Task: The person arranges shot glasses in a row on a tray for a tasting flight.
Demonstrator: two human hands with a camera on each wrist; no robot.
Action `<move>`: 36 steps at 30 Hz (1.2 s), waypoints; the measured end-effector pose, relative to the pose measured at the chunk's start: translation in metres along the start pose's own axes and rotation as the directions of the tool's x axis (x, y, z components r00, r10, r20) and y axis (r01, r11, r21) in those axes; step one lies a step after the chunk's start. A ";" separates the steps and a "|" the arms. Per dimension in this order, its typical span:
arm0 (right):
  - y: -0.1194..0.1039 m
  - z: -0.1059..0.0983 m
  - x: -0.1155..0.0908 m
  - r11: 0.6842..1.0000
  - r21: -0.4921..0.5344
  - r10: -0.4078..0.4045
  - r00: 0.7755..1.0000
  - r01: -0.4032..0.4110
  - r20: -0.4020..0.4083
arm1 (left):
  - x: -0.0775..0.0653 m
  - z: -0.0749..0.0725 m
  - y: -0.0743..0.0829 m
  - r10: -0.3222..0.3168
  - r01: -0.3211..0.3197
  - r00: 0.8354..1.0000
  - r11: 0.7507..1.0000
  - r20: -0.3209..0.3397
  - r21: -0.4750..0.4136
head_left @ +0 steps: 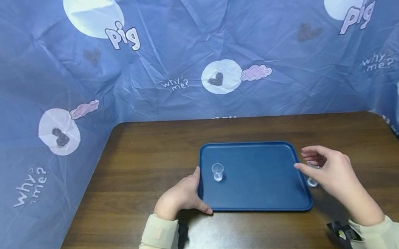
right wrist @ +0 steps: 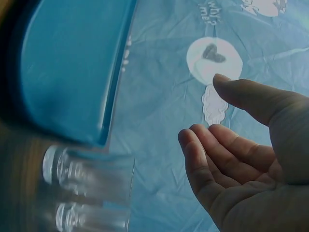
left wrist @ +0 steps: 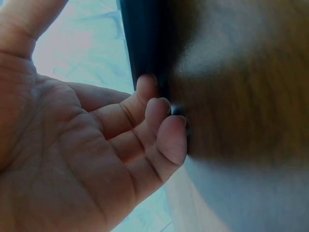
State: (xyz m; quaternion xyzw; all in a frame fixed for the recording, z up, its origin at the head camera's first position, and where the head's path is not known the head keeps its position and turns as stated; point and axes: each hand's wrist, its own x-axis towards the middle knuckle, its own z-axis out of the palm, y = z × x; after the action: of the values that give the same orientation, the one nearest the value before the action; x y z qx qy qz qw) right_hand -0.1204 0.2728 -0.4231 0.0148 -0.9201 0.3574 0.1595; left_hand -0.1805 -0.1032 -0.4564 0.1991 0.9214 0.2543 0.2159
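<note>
A small clear shot glass (head_left: pixel 218 172) stands upright on the left part of a blue rectangular tray (head_left: pixel 261 177). My left hand (head_left: pixel 184 194) touches the tray's near left corner, thumb at the front edge and index finger along the left side. In the left wrist view its other fingertips (left wrist: pixel 171 140) bend against the tray's side, low by the table. My right hand (head_left: pixel 332 171) hovers at the tray's right edge, holding nothing, thumb and fingers apart. Below it, two more clear glasses (right wrist: pixel 96 176) stand side by side on the table, partly hidden by the hand in the head view.
The brown wooden table (head_left: pixel 150 157) extends around the tray on all sides. Blue printed cloth (head_left: pixel 174 59) hangs behind it and along both sides. A black band (head_left: pixel 343 232) shows at the right wrist.
</note>
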 end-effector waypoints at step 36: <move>0.041 -0.018 -0.021 0.992 -0.109 0.069 0.998 -0.069 -0.006 | 0.002 0.000 -0.003 -0.017 0.017 1.000 1.000 0.010 -0.014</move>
State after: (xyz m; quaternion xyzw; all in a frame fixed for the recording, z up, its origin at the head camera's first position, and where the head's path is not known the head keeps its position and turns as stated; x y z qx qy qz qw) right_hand -0.1010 0.3138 -0.4437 -0.0261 -0.9380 0.3120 0.1487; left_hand -0.1826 -0.1042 -0.4587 0.1910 0.9203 0.2578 0.2240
